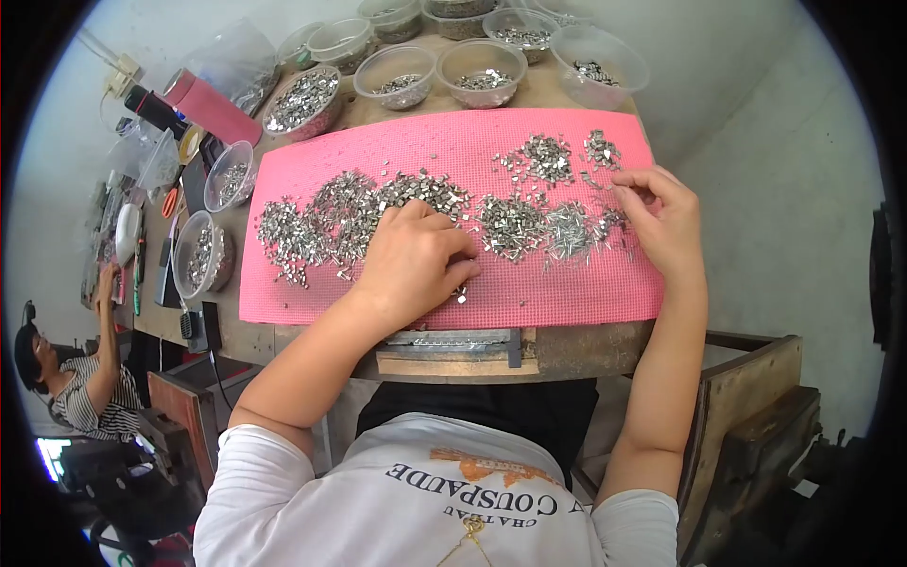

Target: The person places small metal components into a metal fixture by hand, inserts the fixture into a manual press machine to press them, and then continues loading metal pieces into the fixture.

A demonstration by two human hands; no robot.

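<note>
Head view: a pink, waffle-textured rectangular mat (557, 298) lies on a brown wooden table (248, 342); small silvery metal pieces (420, 192) lie on it in several heaps.
Left hand (411, 255): palm down at the near edge of the heaps; the fingers are curled, with the thumb near them; their undersides are hidden, so I cannot tell whether they have hold of a piece.
Right hand (666, 213): at the mat's right side; thumb and forefinger are bent toward each other, nearly meeting; any piece between them is too small to make out.
Heaps apart: a square-edged heap (546, 159) and a smaller silvery heap (601, 148) stand separate at the far right; a heap of thin silvery pins (569, 231) sits below them.
Heaps left: a broad, mixed-looking silvery mass (331, 222) runs together at the left; the dividing looks only partly done.
Tubs: round clear plastic tubs (515, 72) stand behind the mat, holding similar pieces.
</note>
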